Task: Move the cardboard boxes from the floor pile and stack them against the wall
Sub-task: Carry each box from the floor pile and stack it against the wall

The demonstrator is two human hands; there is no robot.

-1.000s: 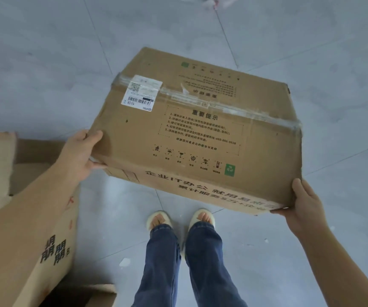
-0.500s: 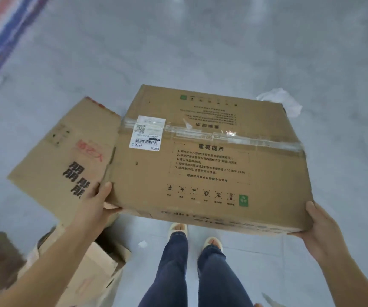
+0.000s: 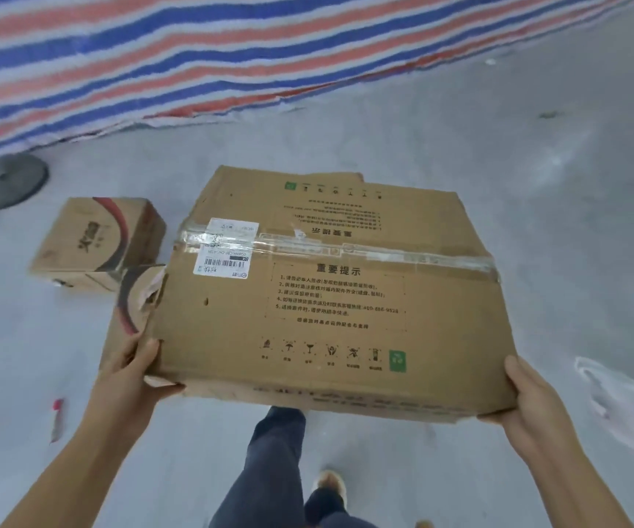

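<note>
Two hands carry one large taped box (image 3: 330,299), held level above the floor (image 3: 536,184) at frame centre. Head view: left hand (image 3: 132,375) clamps the near-left corner at 8 o'clock, thumb on top; right hand (image 3: 529,398) clamps the near-right corner at 4 o'clock. A small box (image 3: 94,245) sits on the floor at 10 o'clock; striped tarp (image 3: 231,51) at 12. Judgement: box seems light, stiff but dented; corner grip from beneath suits it.

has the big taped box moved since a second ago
Yes. Both hands carry the big taped box forward over the floor; a striped tarp and small box now lie ahead.
</note>
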